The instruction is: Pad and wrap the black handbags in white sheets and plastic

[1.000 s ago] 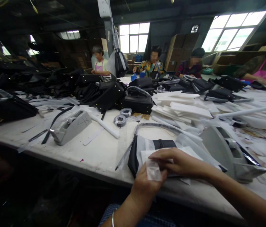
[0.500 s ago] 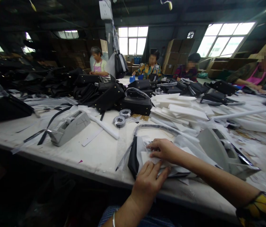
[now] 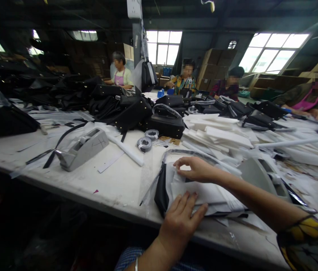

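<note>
A black handbag lies on its side at the table's front edge, with white wrapping sheet spread over it. Its handle, sleeved in clear plastic, loops away behind it. My left hand rests on the sheet near the bag's front side, fingers stretched out. Just beyond it, my right hand bends over the bag's far part. The thumb and forefinger tips come together in a pinch at the white sheet's edge. The small bit between those fingertips is hard to make out.
Grey tape dispensers stand left and right of the bag. Two plastic-wrapped coils lie behind. Further back are a pile of white sheets and heaped black bags. Several people sit across the table.
My right hand has drawn away from my left and curled into a pinch. The white sheet now lies more spread out over the bag. My left hand stays pressed on it.
</note>
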Action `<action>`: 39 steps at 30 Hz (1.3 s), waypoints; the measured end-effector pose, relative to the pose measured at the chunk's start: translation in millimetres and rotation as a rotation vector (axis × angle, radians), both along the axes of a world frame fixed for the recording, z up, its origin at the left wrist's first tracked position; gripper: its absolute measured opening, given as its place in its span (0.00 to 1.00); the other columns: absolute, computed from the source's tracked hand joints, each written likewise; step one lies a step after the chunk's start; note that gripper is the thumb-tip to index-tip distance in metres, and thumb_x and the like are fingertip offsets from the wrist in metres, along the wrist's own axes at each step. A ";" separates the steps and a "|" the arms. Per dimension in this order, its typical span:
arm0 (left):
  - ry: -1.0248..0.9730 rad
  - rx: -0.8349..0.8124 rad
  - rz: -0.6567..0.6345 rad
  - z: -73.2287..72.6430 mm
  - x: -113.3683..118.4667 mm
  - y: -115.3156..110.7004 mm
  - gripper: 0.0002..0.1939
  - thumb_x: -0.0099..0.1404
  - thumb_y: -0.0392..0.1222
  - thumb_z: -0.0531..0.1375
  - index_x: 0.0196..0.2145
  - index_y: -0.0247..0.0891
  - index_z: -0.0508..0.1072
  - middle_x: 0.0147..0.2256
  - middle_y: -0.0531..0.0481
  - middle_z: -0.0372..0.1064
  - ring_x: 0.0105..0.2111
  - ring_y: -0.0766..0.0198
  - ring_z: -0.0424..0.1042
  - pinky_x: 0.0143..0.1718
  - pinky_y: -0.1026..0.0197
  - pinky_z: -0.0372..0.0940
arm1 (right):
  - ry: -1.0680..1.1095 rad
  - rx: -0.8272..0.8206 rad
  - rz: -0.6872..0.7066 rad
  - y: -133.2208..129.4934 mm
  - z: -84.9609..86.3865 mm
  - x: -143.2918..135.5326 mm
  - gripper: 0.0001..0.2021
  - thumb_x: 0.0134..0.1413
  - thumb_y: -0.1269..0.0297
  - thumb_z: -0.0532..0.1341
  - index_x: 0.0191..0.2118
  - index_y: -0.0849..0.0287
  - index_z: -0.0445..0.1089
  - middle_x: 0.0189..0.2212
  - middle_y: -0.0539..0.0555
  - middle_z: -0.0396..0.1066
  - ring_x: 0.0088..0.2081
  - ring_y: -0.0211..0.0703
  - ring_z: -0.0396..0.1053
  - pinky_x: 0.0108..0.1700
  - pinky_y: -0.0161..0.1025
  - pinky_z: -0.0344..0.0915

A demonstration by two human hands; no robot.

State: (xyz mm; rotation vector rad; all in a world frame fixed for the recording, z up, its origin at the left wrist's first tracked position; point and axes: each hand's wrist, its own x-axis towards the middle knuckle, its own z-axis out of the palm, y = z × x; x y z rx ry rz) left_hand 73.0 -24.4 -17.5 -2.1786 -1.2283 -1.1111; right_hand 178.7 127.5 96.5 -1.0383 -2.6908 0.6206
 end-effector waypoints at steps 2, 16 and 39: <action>-0.006 0.016 0.012 -1.1 0.2 0.1 0.15 0.73 0.39 0.54 0.53 0.48 0.74 0.54 0.49 0.72 0.54 0.56 0.72 0.52 0.54 0.70 | 0.021 0.044 -0.013 8.7 -0.3 -4.1 0.06 0.56 0.67 0.61 0.38 0.59 0.74 0.35 0.54 0.79 0.37 0.44 0.76 0.42 0.36 0.67; -0.030 0.044 0.028 1.3 2.9 1.6 0.14 0.73 0.40 0.55 0.52 0.49 0.75 0.53 0.50 0.74 0.53 0.57 0.73 0.50 0.54 0.72 | 0.168 0.642 0.002 8.9 -12.3 -6.6 0.06 0.64 0.66 0.59 0.39 0.58 0.74 0.36 0.55 0.76 0.36 0.43 0.71 0.40 0.38 0.62; 0.140 -0.078 -0.181 20.0 -22.2 -0.1 0.14 0.73 0.36 0.54 0.53 0.35 0.71 0.48 0.42 0.74 0.52 0.56 0.73 0.59 0.53 0.66 | 0.259 0.379 0.117 -72.8 -39.6 19.9 0.08 0.62 0.72 0.59 0.35 0.59 0.75 0.29 0.53 0.69 0.32 0.40 0.66 0.34 0.35 0.64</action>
